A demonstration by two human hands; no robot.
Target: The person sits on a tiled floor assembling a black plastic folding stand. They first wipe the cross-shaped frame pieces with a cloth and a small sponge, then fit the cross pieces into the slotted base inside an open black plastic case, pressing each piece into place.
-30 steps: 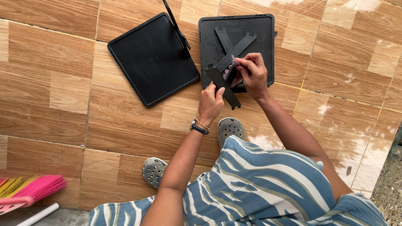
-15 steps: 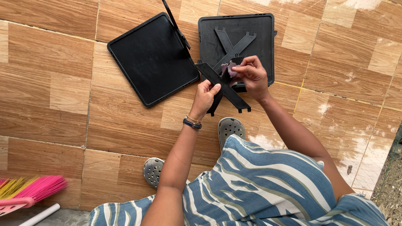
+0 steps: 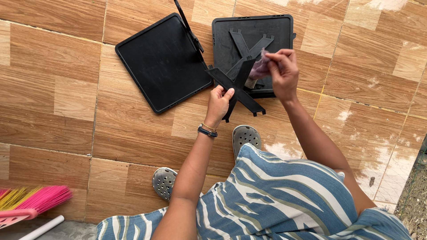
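Your left hand (image 3: pixel 219 101) sits just above the middle of the frame, fingers curled shut around the lower arm of a black cross-shaped plastic piece (image 3: pixel 235 89). You hold the cross lifted off the floor, its arms spreading up and to the right of your grip, so that its upper end overlaps the lower edge of the black tray (image 3: pixel 222 40) lying behind it. Your right hand (image 3: pixel 282 73) is just right of the cross, at upper centre-right, fingers pinched closed on a small purplish cloth (image 3: pixel 259 70). The cloth hangs at the upper right arm of the cross; whether it touches the plastic I cannot tell.

The tray lies at the top centre of the frame, rim up, and inside it rests a second black cross piece (image 3: pixel 247 44), flat on the tray's bottom. To the left of it, at upper left-centre, a flat black square panel (image 3: pixel 162 62) lies on the tiled floor (image 3: pixel 66 89), set at an angle, with a thin black bar (image 3: pixel 189 26) running along its right edge between panel and tray.

Below your hands are your two grey perforated clogs (image 3: pixel 245 134), and your blue-and-white striped garment (image 3: pixel 284 195) fills the bottom right. A pink broom head (image 3: pixel 40 200) pokes in at the lower left corner.
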